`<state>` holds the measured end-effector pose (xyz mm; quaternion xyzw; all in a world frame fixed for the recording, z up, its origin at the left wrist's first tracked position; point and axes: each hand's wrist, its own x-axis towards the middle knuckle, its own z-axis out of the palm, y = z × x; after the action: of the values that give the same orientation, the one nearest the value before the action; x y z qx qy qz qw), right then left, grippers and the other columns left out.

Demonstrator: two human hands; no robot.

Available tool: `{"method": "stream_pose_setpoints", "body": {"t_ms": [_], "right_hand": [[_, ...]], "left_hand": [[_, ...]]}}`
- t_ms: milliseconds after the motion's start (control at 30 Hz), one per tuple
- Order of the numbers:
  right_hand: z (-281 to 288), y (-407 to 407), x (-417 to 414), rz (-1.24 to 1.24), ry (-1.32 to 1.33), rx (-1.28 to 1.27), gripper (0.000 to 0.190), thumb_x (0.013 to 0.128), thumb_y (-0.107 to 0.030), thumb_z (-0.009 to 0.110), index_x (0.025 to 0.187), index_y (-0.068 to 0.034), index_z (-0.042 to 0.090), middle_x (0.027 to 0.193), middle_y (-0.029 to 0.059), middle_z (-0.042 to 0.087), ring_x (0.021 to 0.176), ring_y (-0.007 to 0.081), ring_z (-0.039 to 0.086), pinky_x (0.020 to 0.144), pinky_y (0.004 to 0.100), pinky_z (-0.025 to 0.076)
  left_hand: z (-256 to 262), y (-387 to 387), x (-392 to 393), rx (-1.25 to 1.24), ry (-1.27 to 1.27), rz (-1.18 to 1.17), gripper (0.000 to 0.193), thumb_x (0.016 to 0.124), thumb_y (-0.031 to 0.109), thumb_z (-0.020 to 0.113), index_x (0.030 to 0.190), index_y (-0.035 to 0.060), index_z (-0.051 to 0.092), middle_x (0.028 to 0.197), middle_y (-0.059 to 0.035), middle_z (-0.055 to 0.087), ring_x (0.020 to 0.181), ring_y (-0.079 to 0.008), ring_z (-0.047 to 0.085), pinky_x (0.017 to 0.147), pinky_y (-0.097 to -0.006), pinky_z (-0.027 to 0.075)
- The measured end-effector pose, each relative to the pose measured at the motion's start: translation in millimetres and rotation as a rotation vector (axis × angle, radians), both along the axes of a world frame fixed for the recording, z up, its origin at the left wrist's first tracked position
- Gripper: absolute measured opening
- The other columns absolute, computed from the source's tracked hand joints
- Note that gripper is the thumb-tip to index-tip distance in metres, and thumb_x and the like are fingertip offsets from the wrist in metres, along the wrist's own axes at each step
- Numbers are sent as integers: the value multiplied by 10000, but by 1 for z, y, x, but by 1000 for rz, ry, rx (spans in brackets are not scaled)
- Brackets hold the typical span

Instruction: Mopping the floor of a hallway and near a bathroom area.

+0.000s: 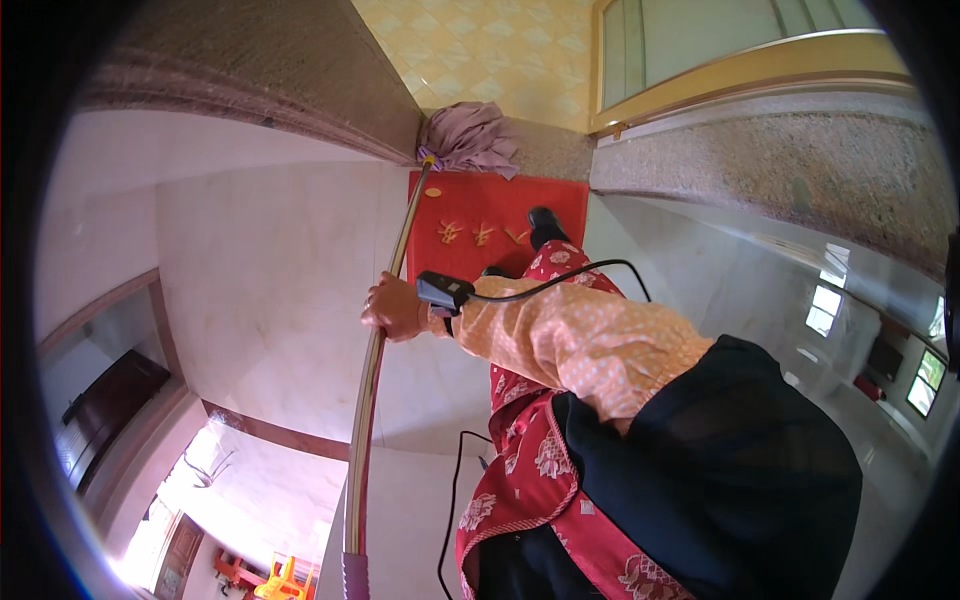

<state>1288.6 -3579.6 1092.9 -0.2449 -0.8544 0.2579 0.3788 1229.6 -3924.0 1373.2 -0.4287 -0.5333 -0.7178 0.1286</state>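
My right hand [396, 307], with a ring on one finger, is closed around the metal pole of a mop [366, 405]. The pole runs from the bottom edge, where a purple ribbed grip shows, up to a yellow and purple joint. Its mauve cloth mop head [471, 139] lies bunched on the stone threshold [555, 150], against the left door jamb. Just below the mop head is a red doormat [465, 225] with gold characters, and my dark shoes are on or over it. A black device with a cable is strapped to my right wrist. My left hand is out of view.
Beyond the threshold lies a yellow patterned tile floor [480, 45]. A yellow-framed glass door panel [720, 67] stands at the upper right, above a stone ledge [750, 150]. A black cable [452, 510] hangs beside my legs. An orange plastic stool [285, 579] is at the far lower left.
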Motion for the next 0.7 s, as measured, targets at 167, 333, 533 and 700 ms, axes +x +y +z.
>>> {"method": "stream_pose_setpoints", "body": {"t_ms": [167, 333, 533, 700], "right_hand": [[46, 41, -1, 112, -243, -20, 90, 630, -223, 668, 634, -216, 579, 652, -37, 556, 806, 151, 580, 844, 412, 342], [63, 92, 5, 133, -259, -17, 90, 646, -256, 671, 619, -223, 591, 668, -55, 586, 811, 151, 585, 837, 391, 347], [77, 149, 38, -99, -154, -23, 86, 610, -227, 671, 605, -225, 586, 638, -42, 551, 785, 170, 578, 804, 389, 355], [82, 262, 130, -276, -63, -35, 93, 585, -223, 662, 643, -186, 600, 673, 6, 568, 784, 233, 575, 765, 415, 375]], "left_hand": [[45, 49, 5, -60, -272, -26, 297, 995, 240, 344, 707, 169, 345, 501, 73, 160, 415, -47, 236, 535, -221, 286], [66, 101, 15, 0, -461, 80, 363, 992, 254, 368, 641, 178, 316, 494, 68, 177, 416, -57, 227, 506, -223, 265], [103, 184, 21, -137, -485, 46, 357, 981, 239, 388, 637, 176, 319, 487, 68, 178, 416, -61, 239, 499, -210, 271], [117, 314, 62, -290, -354, -233, 318, 967, 209, 396, 657, 141, 388, 490, 59, 193, 419, -59, 265, 481, -208, 250]]}}
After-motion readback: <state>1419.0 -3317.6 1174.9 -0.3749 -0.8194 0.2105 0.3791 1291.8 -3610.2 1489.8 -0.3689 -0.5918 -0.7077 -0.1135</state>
